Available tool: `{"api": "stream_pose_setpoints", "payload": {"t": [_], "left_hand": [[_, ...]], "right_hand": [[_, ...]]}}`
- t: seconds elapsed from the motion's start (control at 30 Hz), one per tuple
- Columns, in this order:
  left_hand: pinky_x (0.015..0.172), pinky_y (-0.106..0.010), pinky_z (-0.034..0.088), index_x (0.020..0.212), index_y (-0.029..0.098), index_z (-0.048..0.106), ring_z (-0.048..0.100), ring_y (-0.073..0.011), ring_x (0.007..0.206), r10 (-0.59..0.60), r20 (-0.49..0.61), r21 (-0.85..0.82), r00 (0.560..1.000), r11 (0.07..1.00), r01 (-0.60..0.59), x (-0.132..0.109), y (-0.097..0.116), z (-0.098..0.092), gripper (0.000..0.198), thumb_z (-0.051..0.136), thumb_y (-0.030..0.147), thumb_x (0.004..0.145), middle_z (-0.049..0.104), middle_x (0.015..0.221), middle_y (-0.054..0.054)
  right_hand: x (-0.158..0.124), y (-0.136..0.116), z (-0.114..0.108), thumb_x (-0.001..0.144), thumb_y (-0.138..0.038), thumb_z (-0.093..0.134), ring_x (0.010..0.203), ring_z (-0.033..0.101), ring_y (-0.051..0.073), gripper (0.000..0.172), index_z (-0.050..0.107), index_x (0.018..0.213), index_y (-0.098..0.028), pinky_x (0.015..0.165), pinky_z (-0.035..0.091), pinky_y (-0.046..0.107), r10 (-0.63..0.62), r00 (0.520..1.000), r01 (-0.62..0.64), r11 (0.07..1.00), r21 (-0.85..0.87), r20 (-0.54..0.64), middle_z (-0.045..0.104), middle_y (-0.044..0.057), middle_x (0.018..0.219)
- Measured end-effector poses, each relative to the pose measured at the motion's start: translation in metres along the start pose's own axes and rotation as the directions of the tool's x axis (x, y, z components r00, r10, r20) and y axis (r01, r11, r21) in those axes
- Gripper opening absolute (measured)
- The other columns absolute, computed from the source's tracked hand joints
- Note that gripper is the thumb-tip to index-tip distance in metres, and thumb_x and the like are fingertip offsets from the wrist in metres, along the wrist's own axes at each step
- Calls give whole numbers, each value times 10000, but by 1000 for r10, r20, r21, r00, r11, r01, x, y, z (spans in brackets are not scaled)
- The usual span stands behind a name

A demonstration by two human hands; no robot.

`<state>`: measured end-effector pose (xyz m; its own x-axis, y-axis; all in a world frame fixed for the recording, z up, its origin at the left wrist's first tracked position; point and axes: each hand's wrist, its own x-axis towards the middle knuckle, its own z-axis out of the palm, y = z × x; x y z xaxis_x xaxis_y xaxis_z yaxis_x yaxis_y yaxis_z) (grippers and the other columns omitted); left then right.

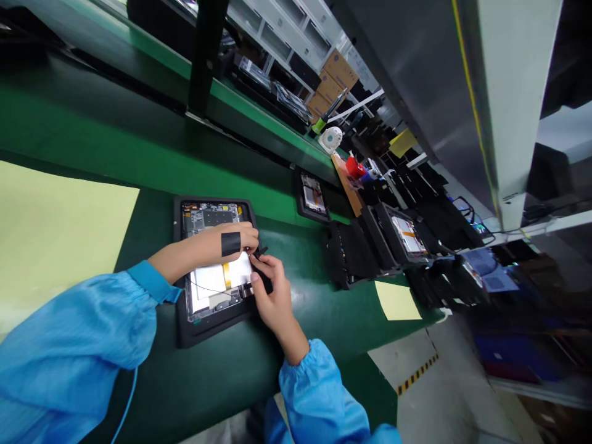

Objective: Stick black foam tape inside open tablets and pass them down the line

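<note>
An opened tablet-like device [210,219] lies in a black foam frame [182,336] on the green table, its circuit board, white battery and orange ribbon showing. My left hand [231,240] reaches across the device, its fingers closed at the right edge; a strip of black tape sits on its back. Close by, my right hand [275,296] has thumb and fingers pressed around the same edge, near a small black piece [263,251]. What either hand's fingertips grip is too small to make out.
Yellow sheets lie at the left [60,228] and right [398,301]. Another opened device [313,194] rests beyond the hands. Black cases [356,253] with a further device [408,235] stand to the right. A dark post [206,61] rises behind.
</note>
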<state>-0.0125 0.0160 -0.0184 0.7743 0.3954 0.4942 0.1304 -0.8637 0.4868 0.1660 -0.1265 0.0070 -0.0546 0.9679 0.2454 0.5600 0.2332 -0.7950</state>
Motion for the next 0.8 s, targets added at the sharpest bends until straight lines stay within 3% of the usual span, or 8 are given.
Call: {"api": "stream_pose_setpoints", "payload": {"t": [0.13, 0.2, 0.27, 0.33, 0.37, 0.43, 0.6, 0.8], "left_hand": [[823, -344, 416, 822, 207, 589, 541, -225, 880, -17, -35, 75, 999, 997, 19, 2, 1, -3, 284, 454, -39, 777, 627, 864, -30], [845, -377, 393, 814, 204, 595, 532, -237, 876, -38, -59, 140, 998, 989, 46, 2, 3, -7, 254, 468, -17, 801, 626, 845, -35], [869, -388, 387, 820, 200, 614, 541, -238, 889, -59, -57, 188, 997, 980, 68, 3, 4, -11, 246, 480, -5, 800, 641, 857, -36], [878, -386, 389, 815, 199, 630, 553, -235, 897, -91, -46, 207, 995, 973, 99, 4, 4, -15, 255, 484, -6, 776, 655, 865, -35], [879, -387, 387, 804, 198, 633, 554, -235, 897, -107, -50, 210, 993, 971, 115, 4, 3, -15, 260, 480, -8, 765, 658, 859, -34], [880, -391, 386, 802, 202, 648, 555, -238, 906, -137, -59, 211, 989, 966, 146, 5, 2, -16, 272, 473, -4, 768, 666, 864, -35], [877, -401, 403, 798, 193, 662, 549, -240, 901, -176, -101, 191, 979, 962, 193, 4, -2, -13, 257, 449, 60, 854, 669, 883, -56], [885, -386, 426, 755, 185, 646, 551, -226, 900, -187, -129, 160, 974, 965, 207, 7, -7, -9, 234, 475, 150, 911, 667, 882, -64]], "right_hand": [[21, -11, -7, 919, -344, 632, 976, 704, 213, 142, 680, 932, -211, 879, 546, 325, 163, 983, -154, 982, 106, -79, 750, 59, 980], [38, -17, -10, 881, -390, 659, 725, 651, 159, 188, 653, 819, -212, 662, 501, 267, 282, 959, -274, 943, 190, -17, 683, 6, 777], [56, -22, -13, 830, -432, 706, 504, 522, 98, 253, 601, 759, -214, 473, 362, 225, 430, 886, -463, 831, 310, 172, 595, -44, 643], [73, -24, -14, 785, -445, 753, 384, 376, 56, 313, 550, 719, -217, 391, 217, 211, 531, 775, -630, 693, 351, 344, 512, -85, 546], [79, -25, -13, 776, -439, 766, 357, 320, 44, 326, 535, 708, -218, 377, 171, 208, 564, 730, -682, 645, 346, 387, 473, -102, 508], [88, -24, -12, 780, -411, 774, 333, 252, 34, 327, 521, 698, -219, 363, 128, 202, 605, 685, -726, 608, 320, 405, 408, -127, 449], [92, -23, -7, 847, -368, 752, 306, 243, 27, 294, 541, 720, -208, 346, 118, 189, 657, 660, -749, 615, 248, 364, 402, -137, 414], [92, -29, -1, 880, -368, 754, 296, 262, 20, 335, 526, 696, -205, 336, 127, 174, 683, 663, -743, 651, 157, 305, 407, -136, 408]]}}
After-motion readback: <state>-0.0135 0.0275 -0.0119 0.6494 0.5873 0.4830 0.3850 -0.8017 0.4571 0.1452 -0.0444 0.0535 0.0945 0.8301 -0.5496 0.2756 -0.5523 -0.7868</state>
